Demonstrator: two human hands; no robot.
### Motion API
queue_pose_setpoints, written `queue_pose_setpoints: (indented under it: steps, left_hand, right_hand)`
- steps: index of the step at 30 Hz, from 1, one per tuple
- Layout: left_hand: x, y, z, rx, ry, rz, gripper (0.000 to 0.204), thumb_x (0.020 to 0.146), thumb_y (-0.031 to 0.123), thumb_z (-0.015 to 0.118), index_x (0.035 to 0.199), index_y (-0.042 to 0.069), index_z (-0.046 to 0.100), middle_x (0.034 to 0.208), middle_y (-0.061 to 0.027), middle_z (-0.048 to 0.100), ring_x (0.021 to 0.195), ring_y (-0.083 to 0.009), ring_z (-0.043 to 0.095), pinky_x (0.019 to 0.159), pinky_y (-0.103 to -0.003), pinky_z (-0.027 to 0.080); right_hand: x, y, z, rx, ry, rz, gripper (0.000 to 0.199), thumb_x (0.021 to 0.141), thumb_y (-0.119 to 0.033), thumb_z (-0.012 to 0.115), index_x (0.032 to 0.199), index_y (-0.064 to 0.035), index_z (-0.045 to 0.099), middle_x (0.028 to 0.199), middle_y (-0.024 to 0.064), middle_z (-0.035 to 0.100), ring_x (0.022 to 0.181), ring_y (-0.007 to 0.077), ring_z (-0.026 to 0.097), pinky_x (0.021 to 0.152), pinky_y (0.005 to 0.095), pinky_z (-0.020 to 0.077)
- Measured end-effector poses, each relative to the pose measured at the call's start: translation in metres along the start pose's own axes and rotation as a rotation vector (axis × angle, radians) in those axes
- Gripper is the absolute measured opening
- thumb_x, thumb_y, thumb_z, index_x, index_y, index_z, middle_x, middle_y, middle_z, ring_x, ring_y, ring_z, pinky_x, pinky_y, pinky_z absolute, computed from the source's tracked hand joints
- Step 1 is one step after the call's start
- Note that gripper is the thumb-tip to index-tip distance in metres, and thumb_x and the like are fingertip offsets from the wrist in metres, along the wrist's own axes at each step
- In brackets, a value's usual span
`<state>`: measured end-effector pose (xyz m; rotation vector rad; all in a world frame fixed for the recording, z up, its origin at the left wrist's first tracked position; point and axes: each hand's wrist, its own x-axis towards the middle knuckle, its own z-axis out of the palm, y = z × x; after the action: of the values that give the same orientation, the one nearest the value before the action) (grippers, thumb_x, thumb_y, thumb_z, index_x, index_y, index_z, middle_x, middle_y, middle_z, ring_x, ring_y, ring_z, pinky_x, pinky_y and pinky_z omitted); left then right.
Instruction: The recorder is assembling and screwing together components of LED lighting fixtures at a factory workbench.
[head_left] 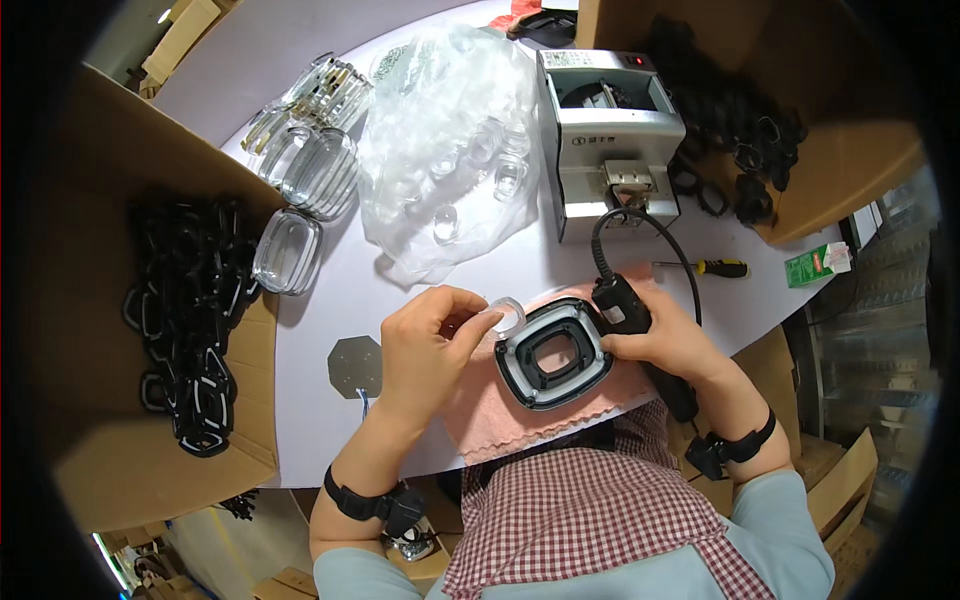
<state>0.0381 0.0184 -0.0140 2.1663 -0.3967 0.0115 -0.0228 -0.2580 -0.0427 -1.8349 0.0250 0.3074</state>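
Note:
Between the thumb and fingers of my left hand (428, 345) is a small clear plastic lens (508, 318), held beside the upper left edge of a frame. This rounded-square frame (553, 352), black and silver with an opening in its middle, lies on a pink cloth (480, 415). My right hand (665, 335) is closed around a black corded tool that looks like an electric screwdriver (622, 306). The right thumb rests at the frame's right side. Part of the tool is hidden behind my hand.
A clear bag of lenses (450, 150) lies behind my left hand. The silver machine (615, 140) stands at the back. Clear covers (288, 250) are stacked left, near a box of black frames (195, 320). A yellow-black screwdriver (720, 268) and green box (815, 264) lie right.

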Motion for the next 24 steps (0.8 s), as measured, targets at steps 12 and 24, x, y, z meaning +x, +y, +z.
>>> queue_pose_setpoints:
  steps: [12, 24]
  left_hand:
    - [-0.009, 0.015, 0.018, 0.039, -0.218, 0.066, 0.010, 0.088, 0.007, 0.077, 0.093, -0.001, 0.072, 0.079, -0.0073, 0.074, 0.069, -0.0103, 0.069, 0.063, -0.024, 0.054]
    - [-0.006, 0.018, 0.019, -0.176, -0.270, 0.004, 0.026, 0.090, -0.009, 0.058, 0.110, 0.000, 0.072, 0.103, -0.0072, 0.067, 0.086, -0.0109, 0.066, 0.075, -0.025, 0.053]
  right_hand:
    - [0.003, 0.008, -0.002, 0.000, -0.033, 0.075, 0.052, 0.076, -0.017, 0.080, 0.121, 0.0016, 0.062, 0.099, 0.0035, 0.063, 0.090, 0.0136, 0.058, 0.084, 0.0294, 0.0490]
    - [0.000, 0.006, -0.002, 0.069, -0.038, 0.051, 0.052, 0.076, -0.020, 0.080, 0.120, 0.0015, 0.062, 0.103, 0.0074, 0.066, 0.095, 0.0171, 0.059, 0.091, 0.0317, 0.0480]
